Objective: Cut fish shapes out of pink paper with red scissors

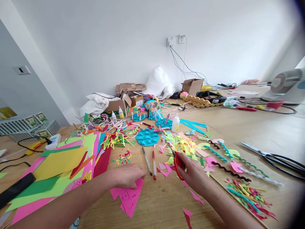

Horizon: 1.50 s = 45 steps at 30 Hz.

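My left hand [130, 176] has its fingers curled together at the upper edge of a bright pink paper piece [128, 198] with a fish outline drawn in dark ink. Its fingertips are partly hidden. Across from it, my right hand [190, 170] grips a small pair of scissors [176, 165] by the red handles, blades pointing away from me. Between the hands lie a dark pen [147, 161] and a red-capped pen [153, 163]. Pink paper scraps [166, 170] are scattered near the scissors.
Coloured sheets [59, 162] are stacked at left. Behind the pens sits a blue scalloped disc [147, 137] near a glue bottle [175, 123]. Pipe-cleaner pieces [231, 171] and large black-handled scissors [274, 158] lie at right. A fan [286, 84] stands at far right.
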{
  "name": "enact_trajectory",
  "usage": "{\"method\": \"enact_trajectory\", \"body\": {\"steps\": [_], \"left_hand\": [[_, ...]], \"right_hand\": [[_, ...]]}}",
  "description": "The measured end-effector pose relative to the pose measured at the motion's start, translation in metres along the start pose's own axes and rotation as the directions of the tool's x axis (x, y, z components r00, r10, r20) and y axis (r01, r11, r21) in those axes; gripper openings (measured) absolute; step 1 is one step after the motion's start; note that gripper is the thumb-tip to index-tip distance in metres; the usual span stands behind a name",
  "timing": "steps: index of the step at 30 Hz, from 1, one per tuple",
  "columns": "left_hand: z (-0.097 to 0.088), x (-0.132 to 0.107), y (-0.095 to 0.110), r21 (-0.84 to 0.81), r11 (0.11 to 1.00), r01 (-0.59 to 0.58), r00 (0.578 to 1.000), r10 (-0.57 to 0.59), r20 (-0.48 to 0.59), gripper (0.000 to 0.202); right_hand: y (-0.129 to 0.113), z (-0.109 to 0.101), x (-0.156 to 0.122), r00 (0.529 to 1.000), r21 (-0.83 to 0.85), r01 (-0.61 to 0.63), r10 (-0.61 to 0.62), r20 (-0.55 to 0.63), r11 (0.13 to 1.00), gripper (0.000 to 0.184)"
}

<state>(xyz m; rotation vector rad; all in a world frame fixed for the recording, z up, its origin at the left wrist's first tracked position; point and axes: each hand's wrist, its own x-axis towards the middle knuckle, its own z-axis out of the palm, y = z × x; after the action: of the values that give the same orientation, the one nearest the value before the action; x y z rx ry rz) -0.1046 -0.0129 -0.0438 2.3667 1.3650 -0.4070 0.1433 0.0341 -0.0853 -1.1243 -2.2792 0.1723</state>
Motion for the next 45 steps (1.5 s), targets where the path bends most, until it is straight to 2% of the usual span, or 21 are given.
{"method": "enact_trajectory", "body": {"steps": [3, 7, 9, 13, 15, 18, 28, 32, 36, 40, 45], "left_hand": [[-0.005, -0.002, 0.001, -0.005, 1.0, -0.01, 1.0, 0.01, 0.026, 0.033], [-0.01, -0.002, -0.003, -0.038, 0.999, -0.026, 0.998, 0.028, 0.05, 0.017], [-0.011, -0.002, -0.008, -0.119, 0.99, -0.069, 0.997, 0.074, 0.035, 0.009], [-0.013, -0.003, -0.016, -0.309, 0.943, -0.126, 0.991, 0.136, 0.009, 0.014], [-0.015, -0.006, -0.017, -0.346, 0.931, -0.113, 0.993, 0.116, -0.011, 0.016], [-0.017, -0.01, -0.017, -0.368, 0.929, -0.046, 0.998, 0.029, -0.053, 0.018], [-0.025, -0.019, -0.018, -0.405, 0.914, -0.017, 0.995, -0.024, -0.095, 0.021], [-0.032, -0.027, -0.012, -0.419, 0.908, -0.004, 0.995, -0.039, -0.093, 0.022], [-0.037, -0.032, -0.007, -0.354, 0.935, -0.01, 0.98, -0.06, -0.187, 0.025], [-0.039, -0.034, -0.004, -0.404, 0.914, 0.034, 0.963, -0.139, -0.232, 0.025], [-0.042, -0.042, -0.001, -0.485, 0.869, 0.101, 0.954, -0.223, -0.2, 0.023]], "right_hand": [[-0.001, 0.0, -0.001, 1.0, 0.02, -0.004, 0.003, 0.003, 1.0, 0.014], [-0.003, 0.0, -0.001, 1.0, 0.029, -0.013, 0.013, 0.008, 1.0, 0.014], [-0.004, 0.001, -0.001, 1.0, 0.039, -0.02, 0.019, 0.017, 0.999, 0.012], [-0.005, 0.003, -0.001, 0.999, 0.073, -0.018, 0.015, 0.044, 0.997, 0.01], [-0.005, 0.003, -0.001, 0.998, 0.085, -0.013, 0.008, 0.056, 0.996, 0.009], [-0.006, 0.004, -0.002, 0.998, 0.1, -0.019, 0.012, 0.069, 0.995, 0.009], [-0.012, 0.004, -0.001, 0.99, 0.233, -0.088, 0.058, 0.131, 0.969, 0.006], [-0.013, 0.005, -0.002, 0.986, 0.425, -0.139, 0.087, 0.139, 0.894, 0.009], [-0.014, 0.008, -0.003, 0.973, 0.574, -0.206, 0.102, 0.209, 0.792, 0.012], [-0.019, 0.008, -0.003, 0.943, 0.667, -0.298, 0.105, 0.315, 0.683, 0.015], [-0.025, 0.006, -0.002, 0.911, 0.717, -0.374, 0.088, 0.403, 0.589, 0.018]]}}
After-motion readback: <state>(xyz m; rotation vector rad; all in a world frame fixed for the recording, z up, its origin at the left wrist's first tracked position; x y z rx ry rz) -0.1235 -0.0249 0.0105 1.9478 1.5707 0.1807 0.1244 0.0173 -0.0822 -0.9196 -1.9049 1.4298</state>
